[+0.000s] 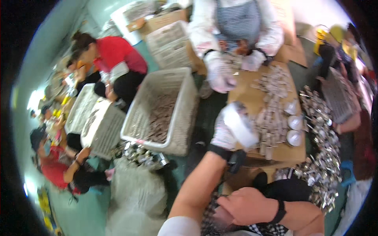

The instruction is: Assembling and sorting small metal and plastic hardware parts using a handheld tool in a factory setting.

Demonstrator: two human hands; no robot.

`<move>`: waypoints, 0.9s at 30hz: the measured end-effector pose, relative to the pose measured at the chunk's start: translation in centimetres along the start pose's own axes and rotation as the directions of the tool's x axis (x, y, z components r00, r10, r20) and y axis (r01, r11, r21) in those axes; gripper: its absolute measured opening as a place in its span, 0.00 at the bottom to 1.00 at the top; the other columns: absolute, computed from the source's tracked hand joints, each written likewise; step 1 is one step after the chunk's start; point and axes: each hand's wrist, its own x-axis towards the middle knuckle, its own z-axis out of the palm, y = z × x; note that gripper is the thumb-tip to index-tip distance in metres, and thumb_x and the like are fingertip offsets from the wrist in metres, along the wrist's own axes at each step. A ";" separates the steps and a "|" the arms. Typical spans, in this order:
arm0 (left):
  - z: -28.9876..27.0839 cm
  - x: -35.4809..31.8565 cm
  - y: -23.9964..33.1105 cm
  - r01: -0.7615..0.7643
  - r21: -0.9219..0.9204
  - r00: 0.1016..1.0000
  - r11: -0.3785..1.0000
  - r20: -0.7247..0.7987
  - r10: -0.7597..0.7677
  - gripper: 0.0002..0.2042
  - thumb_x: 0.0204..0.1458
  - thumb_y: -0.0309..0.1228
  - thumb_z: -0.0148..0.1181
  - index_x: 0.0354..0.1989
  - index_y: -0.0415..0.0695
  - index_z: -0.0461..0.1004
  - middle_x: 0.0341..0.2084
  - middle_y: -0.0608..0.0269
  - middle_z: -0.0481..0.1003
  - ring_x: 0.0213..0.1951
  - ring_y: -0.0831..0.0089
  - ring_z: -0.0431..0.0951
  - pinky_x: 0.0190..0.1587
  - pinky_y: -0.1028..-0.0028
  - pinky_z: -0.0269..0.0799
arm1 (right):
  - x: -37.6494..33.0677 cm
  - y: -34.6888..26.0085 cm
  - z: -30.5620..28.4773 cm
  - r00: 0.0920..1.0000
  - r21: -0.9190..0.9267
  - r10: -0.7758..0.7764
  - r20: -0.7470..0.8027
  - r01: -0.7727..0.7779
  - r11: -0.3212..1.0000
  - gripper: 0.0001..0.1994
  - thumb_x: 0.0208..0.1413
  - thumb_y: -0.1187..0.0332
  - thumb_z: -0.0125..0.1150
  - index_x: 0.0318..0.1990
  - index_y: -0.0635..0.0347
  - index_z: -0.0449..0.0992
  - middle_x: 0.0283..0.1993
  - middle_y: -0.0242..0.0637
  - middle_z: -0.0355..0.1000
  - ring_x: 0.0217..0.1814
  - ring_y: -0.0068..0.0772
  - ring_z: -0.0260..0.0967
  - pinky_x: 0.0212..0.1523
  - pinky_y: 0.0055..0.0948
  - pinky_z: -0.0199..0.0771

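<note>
The left hand [223, 131], gloved, holds a white roll [245, 133] beside cardboard [245, 88] strewn with pale strips [271, 131] and round discs [294, 137]. The bare right hand [249, 207] curls over checked cloth [272, 229]. Shiny metal parts [323, 157] heap to the right; a white crate [182, 143] of brownish pieces [161, 118] stands left. Across the cardboard, a co-worker's gloved hands [219, 74] hover near its far edge.
</note>
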 end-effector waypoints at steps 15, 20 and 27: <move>2.2 -1.0 0.9 -0.040 0.289 0.996 0.957 -0.065 0.061 0.21 0.46 0.27 0.64 0.49 0.41 0.66 0.41 0.64 0.70 0.46 0.70 0.71 0.50 0.67 0.67 | -0.6 -0.1 0.2 0.997 0.160 0.021 -0.068 -0.010 0.987 0.12 0.45 0.66 0.58 0.30 0.65 0.66 0.18 0.45 0.70 0.22 0.50 0.71 0.23 0.43 0.69; 2.0 -1.1 1.1 -0.044 0.291 0.993 0.956 -0.088 0.073 0.20 0.46 0.25 0.64 0.48 0.41 0.67 0.40 0.63 0.70 0.46 0.69 0.71 0.49 0.66 0.68 | -0.5 -0.2 0.2 0.999 0.143 0.022 -0.045 -0.016 0.990 0.11 0.45 0.66 0.57 0.30 0.64 0.66 0.19 0.45 0.70 0.22 0.49 0.71 0.23 0.43 0.69; 1.2 -0.4 1.9 -0.076 0.319 0.991 0.945 -0.076 0.105 0.19 0.45 0.23 0.65 0.47 0.41 0.68 0.39 0.62 0.71 0.43 0.68 0.73 0.46 0.66 0.69 | -0.5 0.0 -0.4 1.000 0.156 0.009 -0.020 -0.006 0.988 0.11 0.45 0.66 0.57 0.29 0.65 0.65 0.18 0.46 0.70 0.21 0.49 0.71 0.23 0.43 0.70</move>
